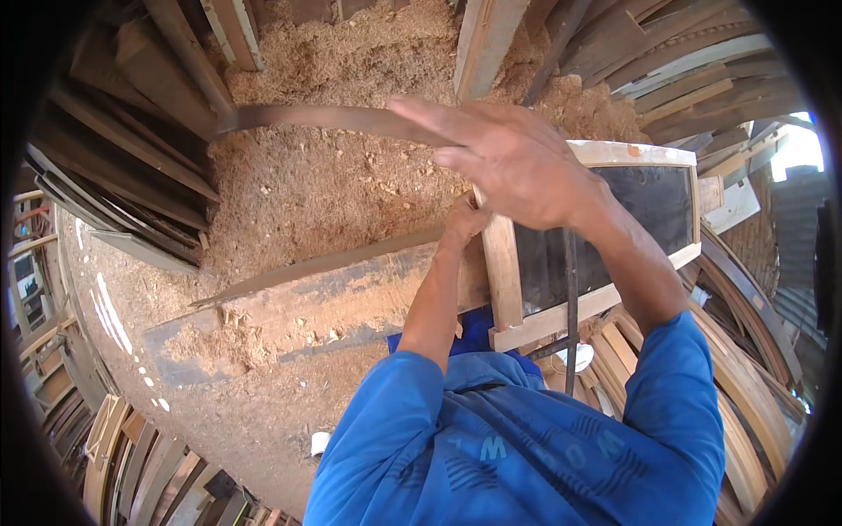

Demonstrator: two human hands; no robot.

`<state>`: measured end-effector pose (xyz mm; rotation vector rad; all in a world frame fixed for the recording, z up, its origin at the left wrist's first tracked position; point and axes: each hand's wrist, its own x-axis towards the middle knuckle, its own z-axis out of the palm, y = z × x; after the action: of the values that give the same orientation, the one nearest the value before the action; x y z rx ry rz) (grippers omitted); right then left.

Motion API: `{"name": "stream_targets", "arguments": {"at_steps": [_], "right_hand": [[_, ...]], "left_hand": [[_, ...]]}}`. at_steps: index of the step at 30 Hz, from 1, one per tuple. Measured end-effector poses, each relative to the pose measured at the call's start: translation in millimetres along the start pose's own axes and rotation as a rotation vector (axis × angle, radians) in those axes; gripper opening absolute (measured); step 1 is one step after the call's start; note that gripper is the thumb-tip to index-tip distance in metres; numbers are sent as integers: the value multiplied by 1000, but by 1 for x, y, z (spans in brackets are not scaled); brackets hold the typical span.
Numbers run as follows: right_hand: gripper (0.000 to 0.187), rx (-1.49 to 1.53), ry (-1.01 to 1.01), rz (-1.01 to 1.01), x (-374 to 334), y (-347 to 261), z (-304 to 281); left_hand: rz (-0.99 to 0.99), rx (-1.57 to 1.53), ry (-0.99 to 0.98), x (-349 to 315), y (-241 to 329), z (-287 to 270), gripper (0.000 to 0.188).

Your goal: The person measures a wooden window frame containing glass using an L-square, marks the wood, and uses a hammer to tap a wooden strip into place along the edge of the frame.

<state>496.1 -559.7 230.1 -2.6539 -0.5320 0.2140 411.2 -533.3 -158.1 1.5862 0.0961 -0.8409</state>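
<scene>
My right hand (526, 167) is raised over the corner of a wooden frame. Its fingers close around one end of a long, brown, narrow tool (342, 121) that reaches out to the left. The tool's far end looks greyish; its kind is not clear. Below it, my left hand (465, 219) is closed at the top of the frame's left rail (503, 272). Whatever it pinches there is too small or hidden to make out. The frame has pale wood edges around a dark panel (605, 223) and stands close before my body, to the right.
A wide plank (307, 302) dusted with shavings lies across the sawdust-covered ground (324, 193). Boards (132, 131) are stacked at the left, with more lumber (684, 70) at the far right. A wooden post (487, 48) rises beyond my hands. A dark metal bar (571, 316) crosses the frame.
</scene>
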Motion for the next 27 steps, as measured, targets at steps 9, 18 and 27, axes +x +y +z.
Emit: {"name": "stream_targets", "arguments": {"at_steps": [9,18,27], "right_hand": [[55,-453,-492,184,-69,114,61],[32,220,172,484,-138,49,98],[17,1329,146,1028,-256,26,170]], "left_hand": [[-135,5,-169,-45,81,5,44],[-76,34,-197,-1,16,-18,44],[103,349,129,52,128,-98,39]]}}
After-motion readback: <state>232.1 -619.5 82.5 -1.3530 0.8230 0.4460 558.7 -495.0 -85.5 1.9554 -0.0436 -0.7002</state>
